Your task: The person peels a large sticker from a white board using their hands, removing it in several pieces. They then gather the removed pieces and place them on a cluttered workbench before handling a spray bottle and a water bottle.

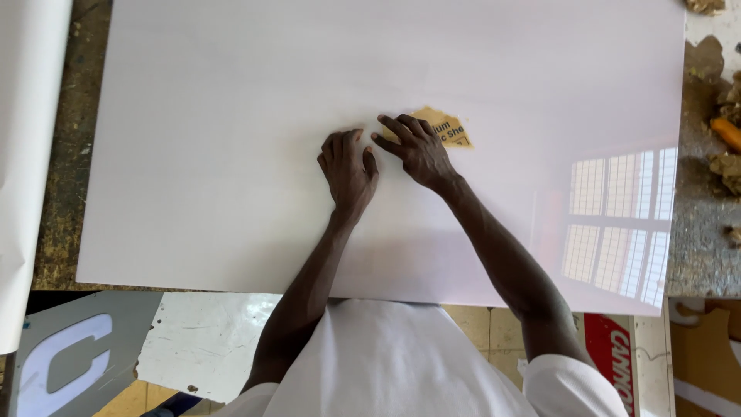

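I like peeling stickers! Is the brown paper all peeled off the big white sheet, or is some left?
Some is left. One torn brown scrap still lies on the white sheet, under the right hand.

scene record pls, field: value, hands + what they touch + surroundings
view: head camera, looking down
surface: large glossy white sheet on a worn workbench
left hand: palm down, fingers curled, pressing on the sheet
right hand: fingers spread, fingertips on a torn scrap of brown paper stuck to the sheet
grip: neither hand closed around anything
reflection: window mirrored in the sheet's lower right
right edge: brown scraps and an orange object
below bench: grey panel with a white letter cutout
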